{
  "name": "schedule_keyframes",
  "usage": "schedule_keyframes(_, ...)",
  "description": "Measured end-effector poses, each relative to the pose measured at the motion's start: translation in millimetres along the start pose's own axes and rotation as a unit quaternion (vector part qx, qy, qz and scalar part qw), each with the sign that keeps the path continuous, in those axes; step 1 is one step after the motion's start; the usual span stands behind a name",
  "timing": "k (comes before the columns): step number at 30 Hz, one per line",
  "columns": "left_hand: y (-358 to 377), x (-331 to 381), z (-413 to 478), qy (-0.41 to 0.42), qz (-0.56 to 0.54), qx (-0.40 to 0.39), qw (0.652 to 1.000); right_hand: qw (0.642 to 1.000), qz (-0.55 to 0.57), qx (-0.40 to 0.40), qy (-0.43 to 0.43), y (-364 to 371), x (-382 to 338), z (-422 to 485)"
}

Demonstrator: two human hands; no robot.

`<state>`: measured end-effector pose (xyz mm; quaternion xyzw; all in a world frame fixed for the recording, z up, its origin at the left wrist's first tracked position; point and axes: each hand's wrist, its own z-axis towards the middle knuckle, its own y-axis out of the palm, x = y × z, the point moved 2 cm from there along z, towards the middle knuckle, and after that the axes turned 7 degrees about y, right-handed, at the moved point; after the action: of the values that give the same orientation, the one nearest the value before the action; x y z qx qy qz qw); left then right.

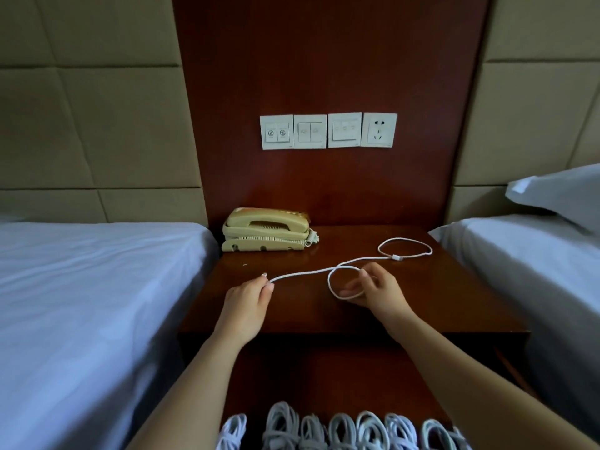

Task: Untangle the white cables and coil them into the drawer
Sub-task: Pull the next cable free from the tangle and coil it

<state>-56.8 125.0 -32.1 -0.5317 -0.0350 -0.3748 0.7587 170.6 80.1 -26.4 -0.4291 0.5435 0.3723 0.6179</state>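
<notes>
A single white cable (305, 273) lies across the dark wooden nightstand (422, 306). My left hand (250, 298) pinches one end of it near its plug. My right hand (373, 292) holds a small loop of the same cable between thumb and fingers. Beyond my right hand the cable runs on into a second loose loop (406, 246) with the other plug at the back right of the tabletop. At the bottom edge, several coiled white cables (341, 430) lie side by side in the open drawer (324, 384).
A beige telephone (266, 230) stands at the back left of the nightstand. Wall switches and a socket (328, 130) sit on the wooden panel above. Beds with white sheets flank the nightstand, one left (81, 303) and one right (535, 271).
</notes>
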Motion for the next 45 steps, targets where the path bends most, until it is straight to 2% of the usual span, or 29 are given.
schedule_keyframes(5,-19,13,-1,-0.007,-0.089,0.029,0.996,0.996,-0.005,0.082,-0.022,-32,-19,-3)
schedule_keyframes(8,-24,26,4,0.013,-0.124,0.012,0.992,0.988,-0.124,0.09,-0.035,-45,-27,-9)
schedule_keyframes(11,-27,43,9,0.047,-0.106,0.011,0.993,0.959,-0.273,0.054,-0.054,-46,-29,-19)
schedule_keyframes(15,-28,66,13,0.079,-0.101,-0.004,0.992,0.935,-0.318,0.018,-0.157,-28,-39,-33)
schedule_keyframes(17,-29,79,13,0.099,-0.098,-0.006,0.99,0.931,-0.303,0.006,-0.205,-17,-48,-42)
schedule_keyframes(21,-30,98,12,0.141,-0.1,-0.007,0.985,0.954,-0.207,-0.006,-0.215,-9,-70,-53)
schedule_keyframes(24,-27,102,9,0.15,-0.111,0.003,0.983,0.94,-0.249,-0.018,-0.232,-8,-86,-52)
schedule_keyframes(28,-25,98,7,0.134,-0.161,0.004,0.978,0.915,-0.289,0.004,-0.283,-4,-96,-57)
schedule_keyframes(31,-24,95,11,0.114,-0.191,0.004,0.975,0.915,-0.275,-0.009,-0.294,-11,-92,-61)
schedule_keyframes(34,-18,93,13,0.044,-0.251,-0.027,0.967,0.927,-0.244,-0.004,-0.285,-18,-84,-57)
schedule_keyframes(37,-14,95,9,-0.041,-0.318,-0.07,0.945,0.928,-0.23,0.0,-0.293,-21,-84,-56)
schedule_keyframes(40,-16,100,7,-0.077,-0.41,-0.086,0.905,0.921,-0.235,0.01,-0.31,-24,-83,-56)
schedule_keyframes(45,-29,121,4,-0.064,-0.612,-0.15,0.773,0.916,-0.252,0.076,-0.303,-30,-80,-50)
